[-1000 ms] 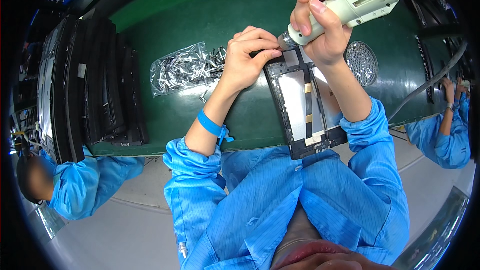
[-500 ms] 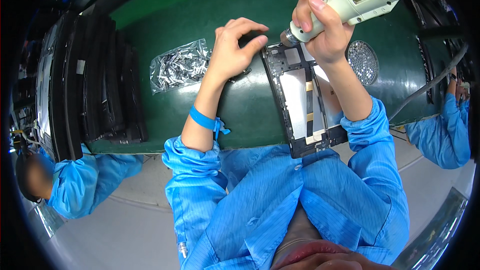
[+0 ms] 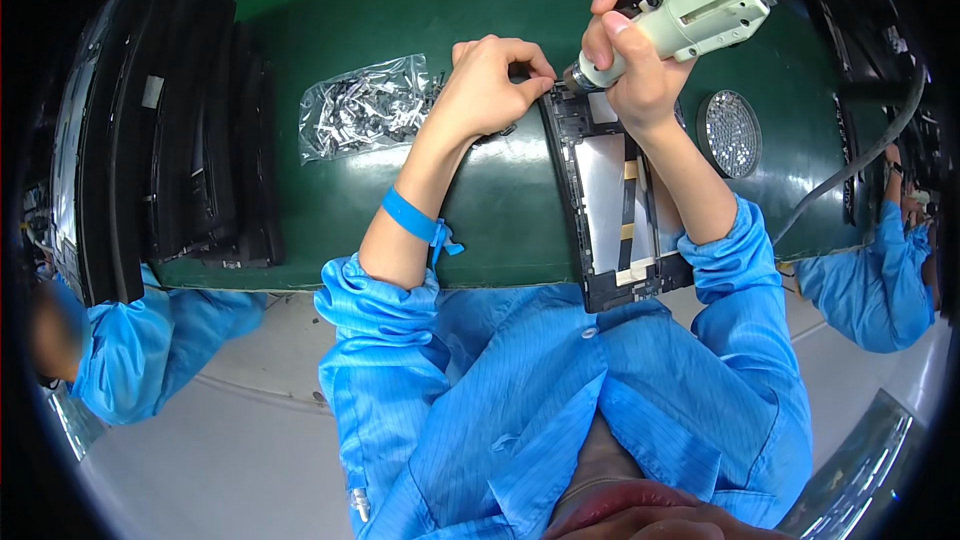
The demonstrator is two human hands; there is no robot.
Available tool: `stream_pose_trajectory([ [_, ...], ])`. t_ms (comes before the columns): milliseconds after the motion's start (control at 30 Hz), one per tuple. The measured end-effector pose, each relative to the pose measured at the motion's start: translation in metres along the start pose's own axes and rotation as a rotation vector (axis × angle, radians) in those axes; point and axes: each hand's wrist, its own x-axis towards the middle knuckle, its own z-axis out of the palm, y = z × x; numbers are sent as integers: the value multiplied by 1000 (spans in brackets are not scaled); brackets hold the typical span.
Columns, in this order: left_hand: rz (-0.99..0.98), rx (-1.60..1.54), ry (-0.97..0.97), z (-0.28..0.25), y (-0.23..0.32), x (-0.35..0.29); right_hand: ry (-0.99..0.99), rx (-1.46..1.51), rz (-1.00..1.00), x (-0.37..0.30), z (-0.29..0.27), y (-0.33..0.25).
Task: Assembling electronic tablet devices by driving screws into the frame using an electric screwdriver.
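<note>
My right hand (image 3: 645, 75) is wrapped round a pale green electric screwdriver (image 3: 695, 15), its tip down at the far end of an open laptop chassis (image 3: 605, 200). The chassis is black with silver plates and lies lengthwise, its near end past the table edge. My left hand (image 3: 492, 88) is closed in a pinch at the chassis's far left corner, thumb and forefinger together; anything between them is too small to make out. Left of that hand lies a clear plastic bag (image 3: 365, 105) of small metal parts. A round dish (image 3: 730, 133) of small shiny pieces sits right of my right forearm.
Several black panels (image 3: 170, 140) stand upright in a row at the table's left. A grey cable (image 3: 860, 165) curves across the right side of the green table (image 3: 480, 250). People in blue sleeves sit at both sides, one at left (image 3: 130, 360) and one at right (image 3: 865, 280).
My left hand has moved right to the chassis corner, and its thumb and forefinger have closed together. My right hand and the screwdriver have shifted slightly left and nearer.
</note>
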Motion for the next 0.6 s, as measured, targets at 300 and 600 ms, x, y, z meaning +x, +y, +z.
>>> stream_pose_trajectory([
  [300,25,66,-43,-3,-2,1,-36,33,44,-3,3,3],
  [600,10,70,-51,-4,0,1,2,85,48,-3,9,3],
])
